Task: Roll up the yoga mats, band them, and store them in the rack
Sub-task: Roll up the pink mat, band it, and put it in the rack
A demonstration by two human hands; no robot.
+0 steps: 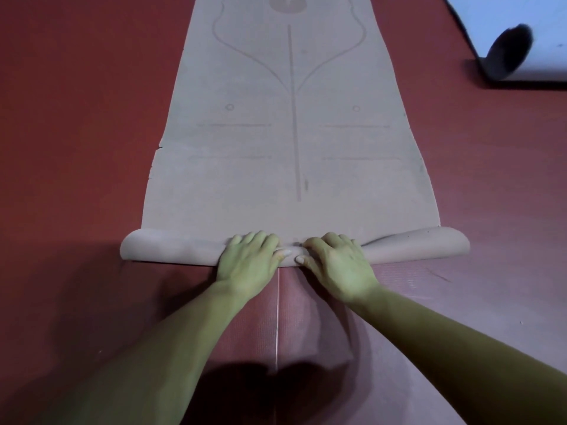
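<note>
A long beige yoga mat (291,142) with faint alignment lines lies flat on the red floor, stretching away from me. Its near end is curled into a low roll (171,248) that runs from left to right. My left hand (248,260) and my right hand (334,263) sit side by side on the middle of that roll. Both hands curl their fingers over the top of the roll with the thumbs tucked at its near side. The roll's two ends stick out loose past the hands.
Red floor matting (76,133) surrounds the mat on both sides, with a seam line (277,317) between my forearms. At the far right lies a pale blue mat (506,13) with a dark underside, its near end curled up (509,53).
</note>
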